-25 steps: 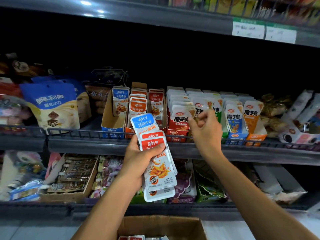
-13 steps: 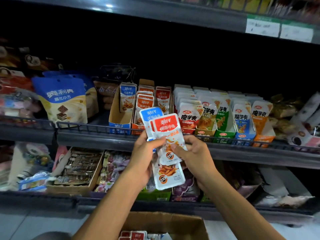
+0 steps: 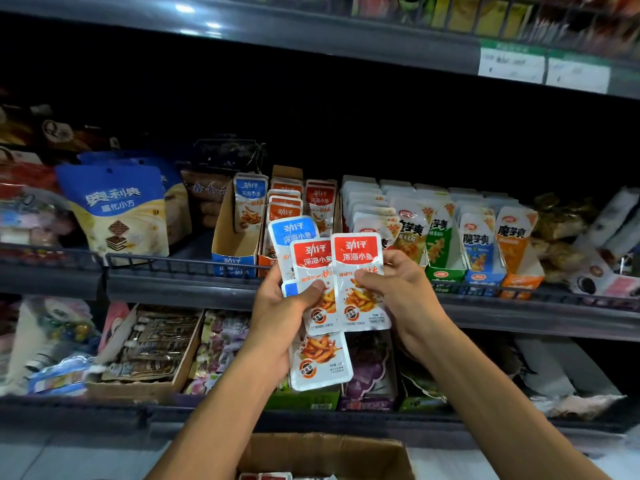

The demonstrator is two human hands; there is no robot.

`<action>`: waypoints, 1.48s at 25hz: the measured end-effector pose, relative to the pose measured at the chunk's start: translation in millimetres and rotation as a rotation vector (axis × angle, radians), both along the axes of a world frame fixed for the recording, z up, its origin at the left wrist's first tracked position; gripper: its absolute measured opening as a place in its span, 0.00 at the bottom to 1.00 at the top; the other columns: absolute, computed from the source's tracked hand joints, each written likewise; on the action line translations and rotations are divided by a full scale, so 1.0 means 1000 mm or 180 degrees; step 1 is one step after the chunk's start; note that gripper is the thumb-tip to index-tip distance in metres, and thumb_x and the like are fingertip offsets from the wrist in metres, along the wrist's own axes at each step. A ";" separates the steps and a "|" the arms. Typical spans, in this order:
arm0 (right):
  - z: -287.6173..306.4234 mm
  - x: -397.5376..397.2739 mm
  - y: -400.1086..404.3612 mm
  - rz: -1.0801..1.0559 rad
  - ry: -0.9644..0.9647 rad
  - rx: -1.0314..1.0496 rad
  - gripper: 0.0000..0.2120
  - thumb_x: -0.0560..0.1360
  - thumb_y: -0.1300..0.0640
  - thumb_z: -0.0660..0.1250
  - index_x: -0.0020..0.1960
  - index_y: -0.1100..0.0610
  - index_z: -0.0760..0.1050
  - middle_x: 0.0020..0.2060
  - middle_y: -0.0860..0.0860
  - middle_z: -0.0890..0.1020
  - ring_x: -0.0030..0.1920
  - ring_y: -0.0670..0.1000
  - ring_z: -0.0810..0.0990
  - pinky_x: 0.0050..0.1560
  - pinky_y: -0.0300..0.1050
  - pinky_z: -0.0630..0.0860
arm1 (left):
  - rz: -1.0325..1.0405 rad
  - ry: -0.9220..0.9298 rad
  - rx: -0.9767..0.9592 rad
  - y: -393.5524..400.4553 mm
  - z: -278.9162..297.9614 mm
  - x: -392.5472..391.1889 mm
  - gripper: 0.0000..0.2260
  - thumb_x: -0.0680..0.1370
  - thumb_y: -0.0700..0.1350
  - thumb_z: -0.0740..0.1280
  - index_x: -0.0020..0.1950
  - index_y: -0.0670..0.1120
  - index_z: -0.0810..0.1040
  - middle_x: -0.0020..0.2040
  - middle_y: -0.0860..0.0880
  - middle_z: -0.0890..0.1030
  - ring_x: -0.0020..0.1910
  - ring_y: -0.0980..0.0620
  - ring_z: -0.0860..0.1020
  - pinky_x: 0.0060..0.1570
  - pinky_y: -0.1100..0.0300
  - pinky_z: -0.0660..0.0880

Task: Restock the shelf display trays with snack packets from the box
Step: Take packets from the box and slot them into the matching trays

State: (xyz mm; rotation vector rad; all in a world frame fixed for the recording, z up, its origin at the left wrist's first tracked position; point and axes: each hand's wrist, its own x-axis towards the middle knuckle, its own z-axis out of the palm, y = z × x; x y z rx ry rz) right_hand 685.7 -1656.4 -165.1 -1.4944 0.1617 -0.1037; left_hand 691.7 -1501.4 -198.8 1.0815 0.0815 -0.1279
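Observation:
My left hand (image 3: 277, 313) grips a fanned stack of snack packets (image 3: 313, 271) with red and blue tops, thumb pressed on the front. My right hand (image 3: 401, 289) pinches one red-topped packet (image 3: 358, 268) at the right side of the fan, thumb on its face. Both hands hover in front of the middle shelf. Behind them stand cardboard display trays: a blue-fronted tray (image 3: 232, 244) holding one blue packet, and orange and red trays (image 3: 287, 199) with red packets. The brown cardboard box (image 3: 332, 452) lies open at the bottom, a few packets visible inside.
Right of the hands, trays of white konjac packets (image 3: 446, 233) fill the shelf. A large blue-and-cream bag (image 3: 114, 209) stands at the left. A wire rail (image 3: 173, 265) runs along the shelf front. The lower shelf holds mixed snacks and a brown tray (image 3: 149, 351).
My right hand came down from the shelf trays to the stack and took hold of a red packet, sliding it right off the fan. The left hand holds the stack steady.

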 end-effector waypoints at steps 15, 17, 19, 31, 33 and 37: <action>0.106 0.211 0.023 0.0061 -0.0908 -0.4330 0.15 0.77 0.58 0.68 0.63 0.55 0.75 0.60 0.54 0.78 0.59 0.54 0.76 0.60 0.48 0.72 | 0.0541 -0.0146 0.0115 0.069 0.020 0.095 0.13 0.76 0.35 0.71 0.58 0.49 0.79 0.49 0.48 0.87 0.44 0.49 0.86 0.41 0.52 0.82; 0.097 0.231 0.026 0.0158 -0.0828 -0.4415 0.12 0.77 0.60 0.68 0.60 0.55 0.76 0.58 0.54 0.79 0.58 0.54 0.76 0.60 0.47 0.72 | 0.0527 -0.0173 0.0125 0.074 0.019 0.098 0.13 0.76 0.35 0.71 0.58 0.48 0.79 0.49 0.48 0.87 0.43 0.50 0.86 0.39 0.53 0.82; 0.091 0.245 0.033 0.0354 -0.0651 -0.4770 0.08 0.77 0.61 0.67 0.54 0.51 0.76 0.53 0.51 0.79 0.52 0.51 0.76 0.55 0.45 0.71 | 0.0515 -0.0155 0.0030 0.078 0.020 0.101 0.13 0.76 0.36 0.71 0.59 0.48 0.79 0.48 0.48 0.87 0.41 0.51 0.86 0.35 0.56 0.81; 0.064 0.246 0.035 0.0266 -0.0602 -0.5520 0.12 0.77 0.57 0.66 0.60 0.52 0.72 0.58 0.53 0.76 0.53 0.52 0.75 0.52 0.44 0.71 | 0.0414 -0.0191 0.0105 0.073 0.022 0.096 0.14 0.77 0.37 0.71 0.59 0.50 0.78 0.48 0.50 0.87 0.44 0.50 0.86 0.40 0.52 0.83; 0.072 0.235 0.040 0.0167 -0.0795 -0.5447 0.13 0.77 0.56 0.66 0.61 0.54 0.73 0.59 0.54 0.77 0.56 0.54 0.76 0.53 0.45 0.72 | 0.0427 -0.0181 0.0140 0.071 0.021 0.095 0.13 0.76 0.37 0.71 0.58 0.50 0.79 0.49 0.50 0.87 0.45 0.49 0.86 0.44 0.49 0.82; 0.095 0.188 0.059 0.1038 -0.0817 -0.3808 0.13 0.76 0.44 0.67 0.54 0.51 0.76 0.48 0.48 0.82 0.48 0.49 0.81 0.48 0.44 0.77 | 0.0417 -0.0227 0.0206 0.063 0.025 0.090 0.13 0.75 0.37 0.73 0.55 0.52 0.79 0.47 0.51 0.87 0.44 0.50 0.86 0.43 0.50 0.83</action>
